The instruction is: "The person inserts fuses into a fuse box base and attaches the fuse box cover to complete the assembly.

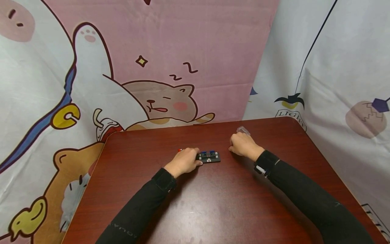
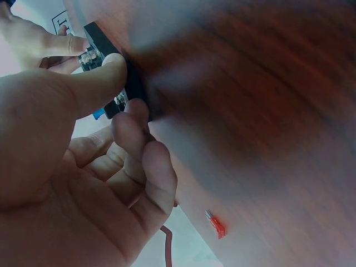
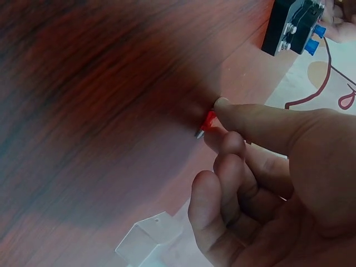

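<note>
In the head view, the left hand [image 1: 184, 161] is gripping the left end of a black block [image 1: 209, 156] with blue parts. Right of the block, the right hand [image 1: 244, 145] is reaching over the brown table [image 1: 195, 200]; a clear cover [image 1: 243, 130] is lying farther back on that side. A loose red piece [image 1: 179, 150] is lying left of the block.

In the left wrist view, thumb and fingertips are pinching the block.

In the right wrist view, thumb and forefinger are pinching another red piece [image 3: 208, 119], apart from the block.
</note>
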Action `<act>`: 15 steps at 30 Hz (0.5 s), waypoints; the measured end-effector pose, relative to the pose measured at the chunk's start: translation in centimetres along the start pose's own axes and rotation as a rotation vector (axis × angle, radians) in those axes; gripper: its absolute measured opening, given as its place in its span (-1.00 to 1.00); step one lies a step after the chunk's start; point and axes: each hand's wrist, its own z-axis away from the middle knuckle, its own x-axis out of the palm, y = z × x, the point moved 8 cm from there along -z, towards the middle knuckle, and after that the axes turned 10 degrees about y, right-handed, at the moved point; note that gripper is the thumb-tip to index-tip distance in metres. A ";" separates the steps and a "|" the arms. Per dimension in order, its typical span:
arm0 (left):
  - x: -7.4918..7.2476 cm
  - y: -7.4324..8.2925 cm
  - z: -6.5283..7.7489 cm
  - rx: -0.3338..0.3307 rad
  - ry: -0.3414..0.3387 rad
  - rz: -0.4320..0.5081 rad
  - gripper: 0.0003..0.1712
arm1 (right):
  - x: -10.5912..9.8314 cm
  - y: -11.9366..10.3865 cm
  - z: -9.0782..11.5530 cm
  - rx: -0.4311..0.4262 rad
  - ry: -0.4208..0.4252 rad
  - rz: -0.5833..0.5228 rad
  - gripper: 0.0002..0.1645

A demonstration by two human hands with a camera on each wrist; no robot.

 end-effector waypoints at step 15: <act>0.0 -0.1 -0.1 0.011 -0.002 0.009 -0.40 | 0.2 -0.3 -0.3 -0.007 -0.036 -0.005 -0.84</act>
